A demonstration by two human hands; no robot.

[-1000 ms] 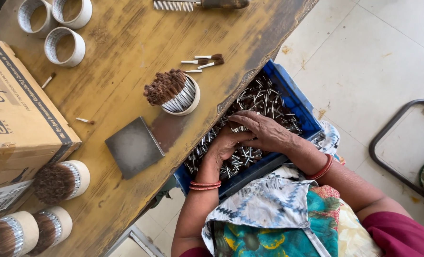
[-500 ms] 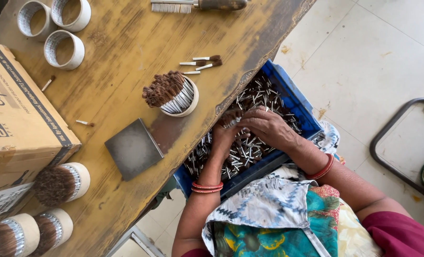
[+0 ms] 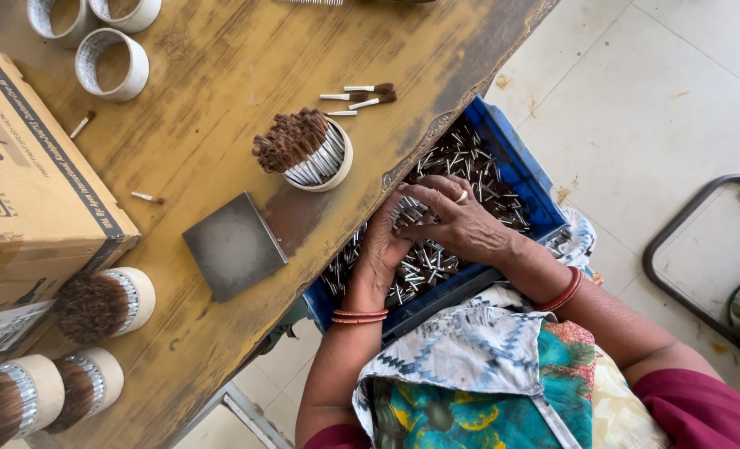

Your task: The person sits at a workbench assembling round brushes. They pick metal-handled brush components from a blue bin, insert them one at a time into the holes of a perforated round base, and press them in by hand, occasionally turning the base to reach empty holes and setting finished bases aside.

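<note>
A blue crate point(image 3: 526, 170) full of small brush heads with metal ferrules point(image 3: 478, 162) rests on my lap under the table's edge. Both hands are inside it. My left hand point(image 3: 384, 249) cups a bundle of brush heads point(image 3: 405, 211) from below. My right hand point(image 3: 457, 218), wearing a ring, closes over the same bundle from above. On the wooden table point(image 3: 220, 75) just beyond stands a white ring point(image 3: 330, 162) packed with upright brown-tipped brush heads. Red bangles sit on both wrists.
A grey metal square plate point(image 3: 233, 245) lies near the table edge. A cardboard box point(image 3: 29, 183) sits at left, filled rings point(image 3: 104, 303) below it, empty white rings point(image 3: 112, 62) at top left. Loose brush heads point(image 3: 366, 96) lie near the far edge. A metal chair frame point(image 3: 685, 241) stands on the tiled floor.
My hands have drawn together in the crate and gathered a bundle of brush heads between them, shifting toward the table edge. The view has tilted slightly.
</note>
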